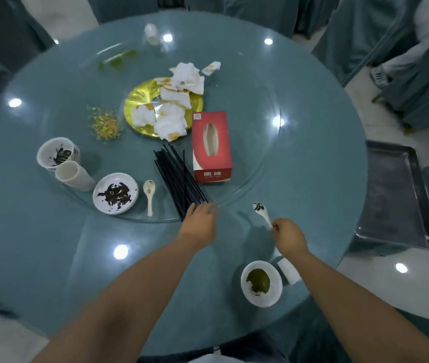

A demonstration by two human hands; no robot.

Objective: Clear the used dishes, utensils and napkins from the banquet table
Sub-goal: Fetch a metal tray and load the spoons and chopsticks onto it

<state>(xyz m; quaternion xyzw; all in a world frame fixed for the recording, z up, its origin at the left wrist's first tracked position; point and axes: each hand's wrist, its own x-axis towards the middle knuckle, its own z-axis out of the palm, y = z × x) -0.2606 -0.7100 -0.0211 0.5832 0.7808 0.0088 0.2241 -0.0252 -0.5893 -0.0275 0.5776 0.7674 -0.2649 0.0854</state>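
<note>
My right hand pinches the handle of a white spoon with dark scraps in its bowl, lifted just off the table. My left hand reaches with straight fingers to the near ends of a bundle of black chopsticks on the glass turntable. Near my right forearm stand a white bowl with green residue and a white cup. On the turntable lie a second white spoon, a bowl of dark scraps, stacked cups, a tipped cup and a gold plate heaped with stained napkins.
A red tissue box stands beside the chopsticks. Food crumbs and green scraps lie on the turntable, with a tipped cup at its far side. A metal tray sits right of the table. Covered chairs ring the table.
</note>
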